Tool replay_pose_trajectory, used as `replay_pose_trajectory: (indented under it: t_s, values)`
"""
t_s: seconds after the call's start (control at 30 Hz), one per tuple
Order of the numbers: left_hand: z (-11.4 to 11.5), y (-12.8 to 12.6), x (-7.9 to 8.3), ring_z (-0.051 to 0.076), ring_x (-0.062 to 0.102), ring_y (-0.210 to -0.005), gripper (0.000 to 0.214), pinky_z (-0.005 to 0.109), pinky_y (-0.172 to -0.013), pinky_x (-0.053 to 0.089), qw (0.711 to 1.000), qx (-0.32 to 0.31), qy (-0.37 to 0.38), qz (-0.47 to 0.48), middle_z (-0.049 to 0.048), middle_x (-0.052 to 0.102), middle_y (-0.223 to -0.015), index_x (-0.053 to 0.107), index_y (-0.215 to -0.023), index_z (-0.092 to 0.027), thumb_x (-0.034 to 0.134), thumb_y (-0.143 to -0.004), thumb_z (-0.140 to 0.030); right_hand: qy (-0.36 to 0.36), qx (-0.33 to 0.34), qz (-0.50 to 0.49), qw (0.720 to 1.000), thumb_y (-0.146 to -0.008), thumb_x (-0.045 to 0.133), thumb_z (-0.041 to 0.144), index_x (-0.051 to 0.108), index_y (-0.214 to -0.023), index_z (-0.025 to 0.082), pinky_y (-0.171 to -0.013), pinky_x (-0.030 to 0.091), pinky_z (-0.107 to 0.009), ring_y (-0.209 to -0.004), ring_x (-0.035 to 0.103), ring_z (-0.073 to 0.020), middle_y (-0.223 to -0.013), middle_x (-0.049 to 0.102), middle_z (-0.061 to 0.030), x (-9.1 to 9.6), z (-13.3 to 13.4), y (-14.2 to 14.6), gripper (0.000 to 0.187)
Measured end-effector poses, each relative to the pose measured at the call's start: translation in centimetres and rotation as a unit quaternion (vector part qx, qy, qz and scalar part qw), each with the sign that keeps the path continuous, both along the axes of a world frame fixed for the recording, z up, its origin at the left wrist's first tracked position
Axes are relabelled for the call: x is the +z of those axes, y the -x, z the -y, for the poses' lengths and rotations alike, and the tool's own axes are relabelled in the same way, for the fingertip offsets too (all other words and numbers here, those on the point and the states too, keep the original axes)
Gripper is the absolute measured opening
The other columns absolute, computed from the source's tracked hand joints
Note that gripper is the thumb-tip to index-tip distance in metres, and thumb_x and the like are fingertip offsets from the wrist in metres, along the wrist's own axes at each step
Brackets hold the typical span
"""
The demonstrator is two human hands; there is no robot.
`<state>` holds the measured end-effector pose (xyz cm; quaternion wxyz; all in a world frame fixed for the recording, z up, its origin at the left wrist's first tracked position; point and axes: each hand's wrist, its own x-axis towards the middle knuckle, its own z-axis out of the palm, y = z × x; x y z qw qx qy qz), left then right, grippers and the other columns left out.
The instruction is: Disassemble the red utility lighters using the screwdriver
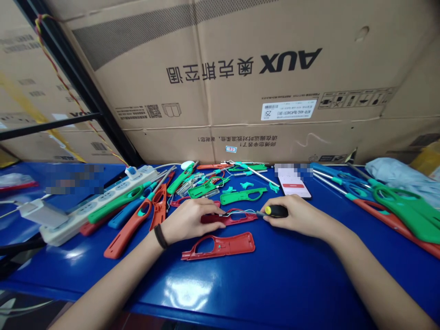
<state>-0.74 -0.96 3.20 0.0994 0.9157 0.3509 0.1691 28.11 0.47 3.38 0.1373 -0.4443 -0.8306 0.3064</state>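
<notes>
A red half-shell of a stick lighter [237, 220], with thin white wires showing in it, lies on the blue table between my hands. My left hand [192, 217] is closed on its left end, the fingertips by a small dark part. My right hand [292, 215] is wrapped round a screwdriver [277, 211] with a black and yellow handle. Its thumb and forefinger pinch near a grey tip at the shell's right end; whether that tip belongs to the screwdriver I cannot tell. Closer to me lies the matching empty red half-shell [225, 246], inner side up.
Behind my hands lie a green half-shell [244, 196] and several loose lighter parts. A white power strip [74, 217] with lighters against it is at left. A phone [294, 181] and more lighters [405, 213] lie at right. Cardboard boxes [220, 105] wall off the back.
</notes>
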Motion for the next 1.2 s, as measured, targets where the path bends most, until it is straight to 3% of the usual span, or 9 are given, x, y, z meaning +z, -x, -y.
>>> replay_pose_trajectory:
  t_s: [0.13, 0.4, 0.77, 0.9, 1.2]
  values:
    - [-0.21, -0.16, -0.37, 0.015, 0.063, -0.082, 0.020, 0.027, -0.077, 0.050, 1.000, -0.013, 0.000, 0.022, 0.0048, 0.067, -0.089, 0.068, -0.099, -0.018, 0.055, -0.088, -0.030, -0.009, 0.001, -0.003, 1.000, -0.079, 0.054, 0.029, 0.068, -0.087, 0.022, -0.070, 0.044, -0.029, -0.078, 0.062, -0.0206, -0.086, 0.070, -0.0015, -0.04, -0.05, 0.09, 0.018]
    - [-0.18, 0.07, -0.76, 0.015, 0.061, -0.081, 0.024, 0.027, -0.075, 0.052, 0.997, -0.024, -0.068, -0.033, 0.0058, 0.064, -0.089, 0.071, -0.092, -0.017, 0.050, -0.091, -0.029, -0.010, 0.006, 0.002, 1.000, -0.080, 0.052, 0.026, 0.068, -0.087, 0.021, -0.070, 0.044, -0.028, -0.077, 0.062, -0.0201, -0.085, 0.070, -0.0019, -0.04, 0.01, 0.24, 0.018]
    - [0.17, -0.21, -0.18, 0.016, 0.062, -0.082, 0.032, 0.029, -0.078, 0.053, 0.988, -0.025, -0.105, -0.110, 0.0060, 0.064, -0.091, 0.068, -0.101, -0.017, 0.039, -0.096, -0.028, -0.016, 0.012, 0.020, 1.000, -0.079, 0.052, 0.025, 0.068, -0.089, 0.021, -0.070, 0.043, -0.028, -0.079, 0.062, -0.0201, -0.088, 0.070, -0.0021, -0.46, -0.10, 0.31, 0.018]
    - [0.26, -0.01, -0.46, 0.017, 0.062, -0.088, 0.029, 0.030, -0.079, 0.052, 0.988, -0.012, -0.112, -0.105, 0.0056, 0.063, -0.096, 0.067, -0.106, -0.020, 0.041, -0.095, -0.030, -0.011, 0.011, 0.020, 1.000, -0.080, 0.052, 0.026, 0.068, -0.089, 0.022, -0.071, 0.044, -0.028, -0.079, 0.062, -0.0200, -0.088, 0.070, -0.0018, -0.55, -0.06, 0.28, 0.018]
    - [0.02, -0.03, -0.65, 0.016, 0.061, -0.086, 0.019, 0.028, -0.077, 0.052, 0.998, 0.019, -0.058, -0.017, 0.0043, 0.065, -0.093, 0.070, -0.092, -0.019, 0.056, -0.087, -0.031, -0.047, 0.000, -0.002, 0.999, -0.077, 0.054, 0.024, 0.068, -0.091, 0.022, -0.077, 0.045, -0.031, -0.085, 0.062, -0.0221, -0.093, 0.070, -0.0024, 0.37, 0.10, 0.35, 0.020]
